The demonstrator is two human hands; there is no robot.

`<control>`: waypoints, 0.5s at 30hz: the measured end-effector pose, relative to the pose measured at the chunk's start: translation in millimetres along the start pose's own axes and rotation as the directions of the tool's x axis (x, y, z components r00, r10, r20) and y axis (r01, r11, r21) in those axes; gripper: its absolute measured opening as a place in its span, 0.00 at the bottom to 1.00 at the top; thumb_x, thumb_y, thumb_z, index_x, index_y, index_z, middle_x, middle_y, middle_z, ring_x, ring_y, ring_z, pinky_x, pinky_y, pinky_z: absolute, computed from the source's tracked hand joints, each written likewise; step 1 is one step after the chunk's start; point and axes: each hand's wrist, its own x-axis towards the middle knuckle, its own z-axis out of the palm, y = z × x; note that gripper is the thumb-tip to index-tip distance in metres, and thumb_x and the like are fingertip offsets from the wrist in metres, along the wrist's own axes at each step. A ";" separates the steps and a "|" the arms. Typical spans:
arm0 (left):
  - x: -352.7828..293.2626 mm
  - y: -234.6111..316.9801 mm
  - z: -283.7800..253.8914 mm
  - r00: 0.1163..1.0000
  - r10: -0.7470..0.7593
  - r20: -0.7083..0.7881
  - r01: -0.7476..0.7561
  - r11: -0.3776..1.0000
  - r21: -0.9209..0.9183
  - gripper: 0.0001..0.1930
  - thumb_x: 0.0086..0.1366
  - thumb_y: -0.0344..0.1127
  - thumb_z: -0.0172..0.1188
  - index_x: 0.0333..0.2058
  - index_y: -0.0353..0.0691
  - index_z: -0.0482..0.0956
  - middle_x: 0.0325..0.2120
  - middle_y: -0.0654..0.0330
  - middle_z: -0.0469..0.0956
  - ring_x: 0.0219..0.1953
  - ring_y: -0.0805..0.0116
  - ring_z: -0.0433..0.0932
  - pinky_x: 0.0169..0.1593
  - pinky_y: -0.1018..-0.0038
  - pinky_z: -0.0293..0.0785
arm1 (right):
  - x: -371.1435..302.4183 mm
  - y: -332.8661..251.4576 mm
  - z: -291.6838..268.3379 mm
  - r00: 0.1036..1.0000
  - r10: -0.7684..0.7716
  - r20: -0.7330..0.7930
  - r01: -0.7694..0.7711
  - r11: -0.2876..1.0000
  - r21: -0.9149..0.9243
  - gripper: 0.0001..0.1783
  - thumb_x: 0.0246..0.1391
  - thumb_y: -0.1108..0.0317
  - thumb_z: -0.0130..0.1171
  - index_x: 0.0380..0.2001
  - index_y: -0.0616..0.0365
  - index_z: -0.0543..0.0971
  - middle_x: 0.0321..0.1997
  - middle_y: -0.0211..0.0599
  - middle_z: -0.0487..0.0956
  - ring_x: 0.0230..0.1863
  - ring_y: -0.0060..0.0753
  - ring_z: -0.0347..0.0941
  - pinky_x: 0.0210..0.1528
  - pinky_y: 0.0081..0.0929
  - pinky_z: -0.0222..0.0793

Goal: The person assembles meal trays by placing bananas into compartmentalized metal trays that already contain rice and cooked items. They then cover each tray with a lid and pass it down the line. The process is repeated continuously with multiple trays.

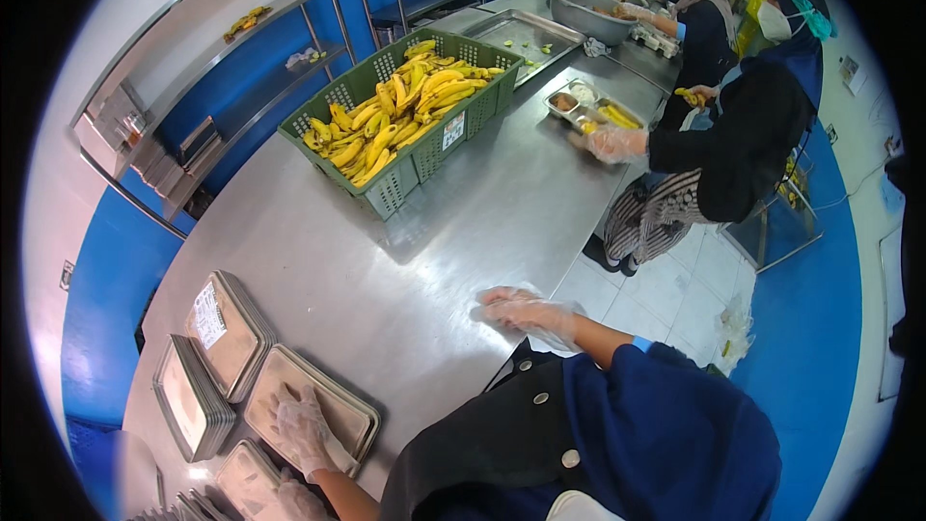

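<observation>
Blue-and-white workroom: long steel table (pixel 241 232), steel shelving (pixel 241 116) at left.

Item: metal trays, three stacks at the table's near left end; a further tray (pixel 246 482) below, depth unclear to me.
Item: left hand (pixel 307 429), clear-gloved, spread wide on top of the right-hand stack (pixel 354 415), clasping nothing I could see.
Item: right hand (pixel 521 311), gloved, by the table's near edge, fingers bunched; I could not tell whether it held anything.
Item: another gloved hand (pixel 301 499) at the further tray, owner unseen.
Item: green crate (pixel 389 199), well filled with unpeeled yellow bananas (pixel 395 116).
Item: compartment tray (pixel 571 120), uncovered, bearing white, brown and yellow food, beside a co-worker's hand (pixel 617 145).

Progress, as I judged it: three stacks already piled; the compartment tray remained unstacked, the bananas unpeeled.
</observation>
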 end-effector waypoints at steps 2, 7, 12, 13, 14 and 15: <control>-3.6 21.7 -0.2 0.998 0.055 -0.020 -0.057 0.996 -0.074 0.33 0.72 0.57 0.58 0.69 0.46 0.72 0.70 0.46 0.69 0.75 0.46 0.62 0.75 0.43 0.53 | -13.7 -10.2 -38.0 1.000 -0.013 -0.025 0.008 0.985 -0.175 0.37 0.61 0.45 0.66 0.66 0.55 0.75 0.46 0.38 0.81 0.45 0.26 0.74 0.47 0.28 0.73; -30.4 106.8 30.4 0.951 0.276 -0.138 -0.286 0.956 -0.060 0.32 0.70 0.55 0.61 0.66 0.44 0.75 0.67 0.47 0.74 0.74 0.47 0.63 0.78 0.48 0.49 | 4.7 -30.4 -124.7 0.977 -0.143 -0.156 0.053 0.880 -0.472 0.35 0.62 0.45 0.65 0.65 0.57 0.77 0.50 0.50 0.83 0.52 0.43 0.79 0.56 0.36 0.74; -52.0 209.2 58.2 0.928 0.336 0.163 -0.343 0.939 0.017 0.34 0.70 0.60 0.58 0.68 0.45 0.74 0.70 0.47 0.70 0.76 0.44 0.59 0.80 0.47 0.43 | 61.0 -41.6 -241.0 0.793 -0.519 -0.320 0.040 0.568 -0.822 0.32 0.66 0.45 0.59 0.64 0.55 0.79 0.64 0.53 0.80 0.64 0.55 0.76 0.67 0.46 0.71; -54.4 228.2 60.6 0.903 0.354 0.243 -0.366 0.931 0.006 0.35 0.71 0.60 0.57 0.68 0.46 0.74 0.70 0.47 0.69 0.77 0.43 0.58 0.80 0.46 0.42 | 78.0 -41.9 -271.8 0.706 -0.599 -0.378 -0.018 0.519 -0.855 0.30 0.66 0.47 0.59 0.63 0.54 0.79 0.64 0.52 0.80 0.65 0.56 0.76 0.67 0.47 0.70; -59.3 243.5 61.0 0.874 0.390 0.290 -0.402 0.915 -0.021 0.35 0.71 0.61 0.56 0.69 0.46 0.74 0.71 0.46 0.69 0.77 0.42 0.57 0.80 0.46 0.41 | 96.8 -48.7 -322.7 0.739 -0.535 -0.409 -0.020 0.590 -0.807 0.29 0.67 0.48 0.57 0.63 0.53 0.77 0.65 0.56 0.76 0.64 0.64 0.73 0.65 0.56 0.68; -65.1 257.4 61.9 0.877 0.388 0.285 -0.399 0.917 -0.021 0.35 0.71 0.60 0.56 0.69 0.46 0.74 0.71 0.46 0.69 0.77 0.42 0.57 0.80 0.45 0.41 | 114.2 -48.1 -369.0 0.699 -0.553 -0.453 -0.128 0.527 -0.840 0.26 0.67 0.50 0.57 0.60 0.54 0.79 0.63 0.56 0.78 0.62 0.62 0.75 0.63 0.54 0.70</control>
